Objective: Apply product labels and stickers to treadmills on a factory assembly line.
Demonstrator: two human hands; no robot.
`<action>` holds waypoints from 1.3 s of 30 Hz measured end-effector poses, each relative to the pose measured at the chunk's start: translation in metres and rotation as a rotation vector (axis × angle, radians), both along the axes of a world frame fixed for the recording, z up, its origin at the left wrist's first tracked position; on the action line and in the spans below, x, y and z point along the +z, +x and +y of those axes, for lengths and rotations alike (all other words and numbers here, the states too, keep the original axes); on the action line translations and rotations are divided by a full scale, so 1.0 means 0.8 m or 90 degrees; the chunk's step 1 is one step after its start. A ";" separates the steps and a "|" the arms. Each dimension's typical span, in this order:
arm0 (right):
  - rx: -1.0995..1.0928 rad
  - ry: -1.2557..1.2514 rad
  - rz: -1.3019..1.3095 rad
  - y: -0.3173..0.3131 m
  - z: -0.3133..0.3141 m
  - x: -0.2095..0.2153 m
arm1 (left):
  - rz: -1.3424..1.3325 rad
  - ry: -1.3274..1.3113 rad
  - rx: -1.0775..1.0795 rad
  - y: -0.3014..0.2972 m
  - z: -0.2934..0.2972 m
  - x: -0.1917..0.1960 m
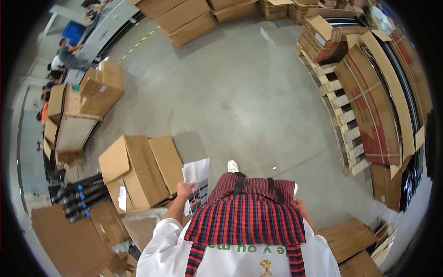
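My left hand (185, 189) is closed on some white printed paper sheets (197, 171), which hang beside a cardboard box. Rows of dark and pink printed patches run down their lower part. My right hand (299, 205) hangs at the right edge of my red-and-black striped apron (249, 219). Its fingers are partly hidden by the apron, so whether it holds anything does not show. One white shoe (233, 166) shows on the floor ahead of the apron; the other is mostly covered.
Large cardboard boxes (138, 171) stand close on my left, with black poles (83, 198) beyond. A wooden pallet (344, 120) bearing long open cartons (369, 101) lines the right. More boxes (184, 23) are stacked ahead. Flat cardboard (348, 240) lies near right. People (69, 53) sit far left.
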State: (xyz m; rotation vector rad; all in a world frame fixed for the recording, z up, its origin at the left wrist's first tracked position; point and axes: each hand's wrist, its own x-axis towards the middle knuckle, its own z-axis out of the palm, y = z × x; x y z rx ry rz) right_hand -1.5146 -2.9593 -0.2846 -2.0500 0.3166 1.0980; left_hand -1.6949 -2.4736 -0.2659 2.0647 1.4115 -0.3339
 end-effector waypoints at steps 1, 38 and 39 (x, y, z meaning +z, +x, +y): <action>-0.022 -0.008 0.005 -0.003 0.023 -0.004 | 0.072 0.004 -0.006 0.035 0.038 0.023; -0.848 0.055 -0.009 -0.125 0.576 -0.067 | -0.217 -0.177 -0.610 0.682 0.398 0.051; -0.929 0.075 0.002 -0.145 0.574 -0.065 | -0.184 -0.187 -0.638 0.669 0.373 0.046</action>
